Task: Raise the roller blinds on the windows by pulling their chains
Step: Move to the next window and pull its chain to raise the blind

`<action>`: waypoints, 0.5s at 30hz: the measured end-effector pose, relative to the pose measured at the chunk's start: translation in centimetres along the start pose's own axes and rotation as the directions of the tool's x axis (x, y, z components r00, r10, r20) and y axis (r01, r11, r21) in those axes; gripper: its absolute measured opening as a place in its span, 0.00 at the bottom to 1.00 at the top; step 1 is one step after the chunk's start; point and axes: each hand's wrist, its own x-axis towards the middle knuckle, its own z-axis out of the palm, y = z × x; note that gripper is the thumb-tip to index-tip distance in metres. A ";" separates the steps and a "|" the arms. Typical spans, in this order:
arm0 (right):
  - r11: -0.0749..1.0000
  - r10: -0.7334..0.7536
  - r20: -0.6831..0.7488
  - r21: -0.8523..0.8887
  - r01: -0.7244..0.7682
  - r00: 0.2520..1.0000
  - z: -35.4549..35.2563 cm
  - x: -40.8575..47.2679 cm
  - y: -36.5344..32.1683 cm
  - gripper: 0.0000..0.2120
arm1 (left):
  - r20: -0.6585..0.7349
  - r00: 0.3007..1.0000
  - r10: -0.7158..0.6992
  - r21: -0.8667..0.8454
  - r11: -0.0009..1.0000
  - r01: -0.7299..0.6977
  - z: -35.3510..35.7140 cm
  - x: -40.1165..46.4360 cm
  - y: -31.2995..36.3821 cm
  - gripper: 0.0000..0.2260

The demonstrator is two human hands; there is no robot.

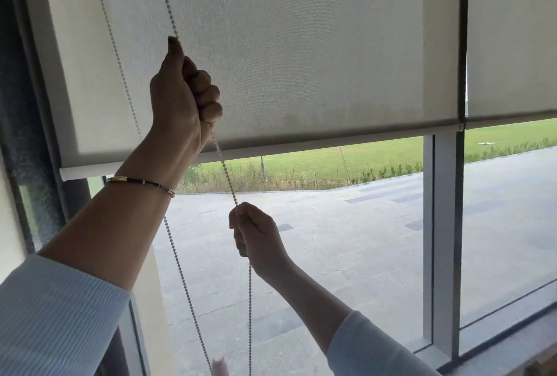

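Left hand (pixel 184 95) high, right hand (pixel 256 234) low, both closed on the front strand of the chain (pixel 224 164). Blind (pixel 286 52) part raised. Next: a hand-over-hand downward pull.

Both arms reach up from the six o'clock edge. The left hand (pixel 184 98) is raised high toward eleven o'clock, fist closed, thumb pointing up, forearm bare above a pushed-back sleeve. The right hand (pixel 259 237) sits lower, toward five o'clock of it, fingers pinched shut.
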 end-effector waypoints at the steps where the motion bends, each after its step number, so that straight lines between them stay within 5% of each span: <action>1: 0.999 0.027 0.017 0.043 -0.027 1.000 0.2 0.0 0.2 0.15 | 0.011 1.000 0.001 0.012 1.000 -0.001 0.0 0.0 0.2 0.27; 15: 0.993 0.118 0.016 -0.012 -0.118 0.993 5.6 3.2 2.4 0.10 | -0.111 0.990 0.091 0.250 0.966 -0.061 -4.8 -1.4 3.9 0.22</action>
